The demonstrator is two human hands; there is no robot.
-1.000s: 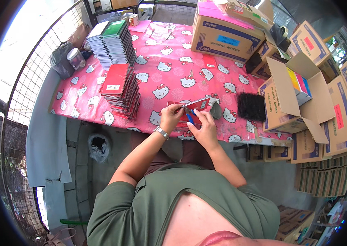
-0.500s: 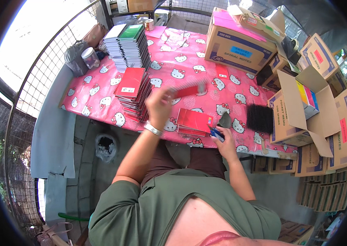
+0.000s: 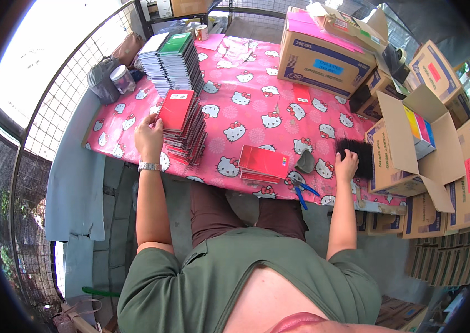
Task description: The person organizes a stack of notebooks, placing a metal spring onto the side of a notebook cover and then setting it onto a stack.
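My left hand point(image 3: 149, 133) is closed at the near left corner of the red notebook point(image 3: 177, 111) on top of a stack of red spiral notebooks. On the right, my right hand point(image 3: 347, 163) has its fingers curled onto a pile of black spiral binding coils point(image 3: 362, 156); whether one coil is pinched is too fine to see. Blue-handled pliers point(image 3: 302, 191) lie at the table's front edge. To their left rests a short pile of red notebook covers or pads point(image 3: 263, 162). A crumpled grey-green piece point(image 3: 305, 161) sits just behind the pliers.
Tall stacks of green-covered point(image 3: 177, 44) and white-topped notebooks point(image 3: 155, 43) stand behind the red stack. Cardboard boxes point(image 3: 323, 53) crowd the back right, and an open carton point(image 3: 393, 147) stands beside the coils. A clear jar point(image 3: 122, 79) is at the left edge.
My left hand has moved left with a red notebook, now atop the red stack. My right hand has let go of the pliers and moved right onto the black coils.
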